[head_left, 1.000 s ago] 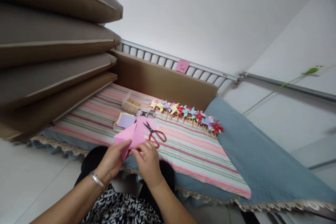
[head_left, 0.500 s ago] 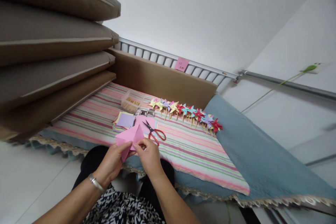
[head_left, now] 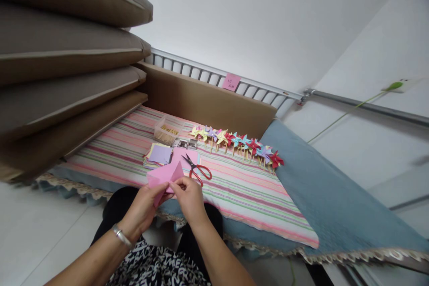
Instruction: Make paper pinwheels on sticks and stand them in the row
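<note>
Between my hands is a piece of pink paper, partly folded, with its upper corners raised. My left hand is closed on its left and lower part, thumb on top. My right hand pinches its right side, close to the left thumb. Just beyond my right hand lie scissors with red handles, blades slightly apart, partly over pink paper sheets. A stack of coloured paper squares, lavender on top, is to the left. The underside of the held paper is hidden.
A clear plastic box of small sticks stands behind the stack, near small metallic items. Several paper pinwheels lie in a row on the striped cloth. Large brown cushions are piled at left; a brown board stands behind.
The pink paper's folds have shifted slightly, and its lower left flap shows less. My hands stay almost in the same place, still gripping it.
</note>
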Motion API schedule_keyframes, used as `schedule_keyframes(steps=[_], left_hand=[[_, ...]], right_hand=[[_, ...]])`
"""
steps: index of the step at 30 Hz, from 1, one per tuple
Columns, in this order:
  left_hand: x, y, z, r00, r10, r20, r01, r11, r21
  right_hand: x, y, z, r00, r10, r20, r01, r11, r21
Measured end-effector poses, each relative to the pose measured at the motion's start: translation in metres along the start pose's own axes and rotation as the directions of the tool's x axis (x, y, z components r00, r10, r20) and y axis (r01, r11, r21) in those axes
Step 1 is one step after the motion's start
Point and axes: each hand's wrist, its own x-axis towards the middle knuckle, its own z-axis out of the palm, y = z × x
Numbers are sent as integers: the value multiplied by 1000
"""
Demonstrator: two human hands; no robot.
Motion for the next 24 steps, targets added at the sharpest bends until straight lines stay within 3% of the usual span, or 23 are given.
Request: schedule_keyframes(steps=[24], left_hand=[[-1,1,1,1000,26,-9,-25,993,119]], right_hand=[[0,0,0,999,44,-7,-44,996,-71]])
